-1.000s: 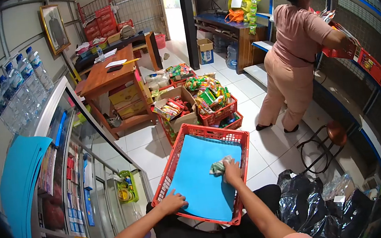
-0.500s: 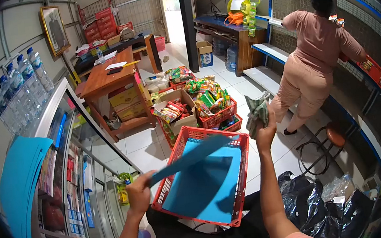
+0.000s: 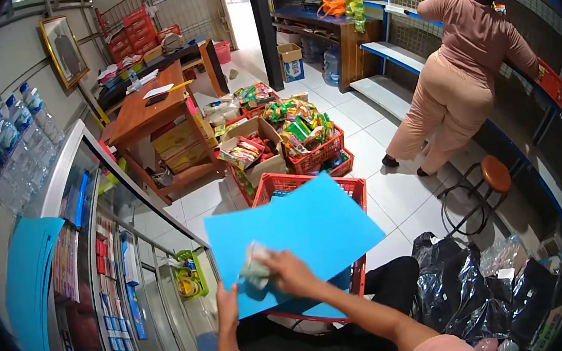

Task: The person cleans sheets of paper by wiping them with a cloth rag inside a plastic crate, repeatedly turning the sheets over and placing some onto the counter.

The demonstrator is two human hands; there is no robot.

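A flat bright blue sheet (image 3: 307, 224) is tilted above the red plastic crate (image 3: 358, 191) in front of me. My left hand (image 3: 227, 306) grips the sheet at its lower left edge. A crumpled greyish-green cloth (image 3: 255, 273), partly blurred, is bunched in my right hand (image 3: 288, 273) and pressed to the sheet's face near that same edge. More blue sheets lie inside the crate, largely hidden under the held one.
A glass display case (image 3: 154, 209) on the left carries water bottles (image 3: 32, 123) and blue sheets (image 3: 30, 298). Ahead stand crates of packets (image 3: 303, 128) and a wooden table (image 3: 158, 116). To the right are a person (image 3: 465, 74), a stool (image 3: 495, 174) and black plastic bags (image 3: 454, 287).
The blue sheet has turned from edge-on to face-up. My right hand has brought the cloth left and down onto it. The person at the shelves has shifted slightly.
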